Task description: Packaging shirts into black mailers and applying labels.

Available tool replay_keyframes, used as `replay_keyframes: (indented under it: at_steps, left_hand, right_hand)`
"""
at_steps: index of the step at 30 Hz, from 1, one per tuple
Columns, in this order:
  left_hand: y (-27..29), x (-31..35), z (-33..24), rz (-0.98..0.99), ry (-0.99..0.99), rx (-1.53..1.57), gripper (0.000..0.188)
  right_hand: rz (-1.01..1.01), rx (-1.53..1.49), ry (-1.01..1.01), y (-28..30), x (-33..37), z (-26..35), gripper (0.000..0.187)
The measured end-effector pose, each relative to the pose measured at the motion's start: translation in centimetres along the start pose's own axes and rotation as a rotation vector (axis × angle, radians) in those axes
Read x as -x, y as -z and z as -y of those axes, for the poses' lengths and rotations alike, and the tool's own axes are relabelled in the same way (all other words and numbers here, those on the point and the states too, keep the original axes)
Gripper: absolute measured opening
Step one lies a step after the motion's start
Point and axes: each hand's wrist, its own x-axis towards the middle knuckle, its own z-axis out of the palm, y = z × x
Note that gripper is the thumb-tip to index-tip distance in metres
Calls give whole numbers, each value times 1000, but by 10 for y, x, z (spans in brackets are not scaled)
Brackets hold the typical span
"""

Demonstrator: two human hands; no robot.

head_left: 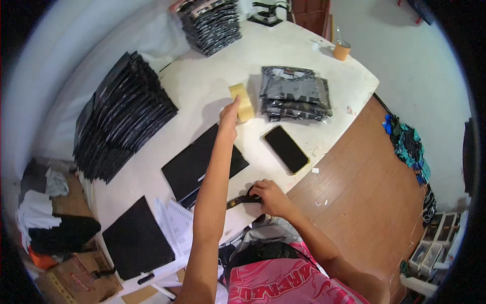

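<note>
My left hand (229,117) reaches far across the white table, its fingers closed on a wide roll of yellowish tape (244,105). Close to the table's front edge, my right hand (273,197) grips a pair of black-handled scissors (238,201), which point to the left. Beneath my left forearm lies a flat black package (188,163), partly hidden by the arm. A dark-screened phone (287,149) rests to the right of it. Just beyond the phone, folded grey and black garments in clear plastic (295,93) form a short stack.
A leaning row of black packages (124,119) fills the table's left side, and another stack of packages (210,28) stands at the back. Printed sheets (174,223) lie beside a black sheet (138,238). An iron (267,14) and an orange-brown tape roll (341,50) sit at the far edge.
</note>
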Motion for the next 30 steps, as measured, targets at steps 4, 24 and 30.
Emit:
replay_keyframes:
  at_steps: [4, 24, 30]
  left_hand:
    - [-6, 13, 14, 166, -74, 118, 30]
    - [110, 274, 75, 128, 3, 251, 26]
    - [115, 317, 79, -103, -18, 414, 32]
  right_hand:
    - [-105, -224, 74, 9, 10, -4, 43]
    - [-104, -333, 213, 64, -30, 83, 42]
    - [-81, -303, 276, 29, -35, 111, 25]
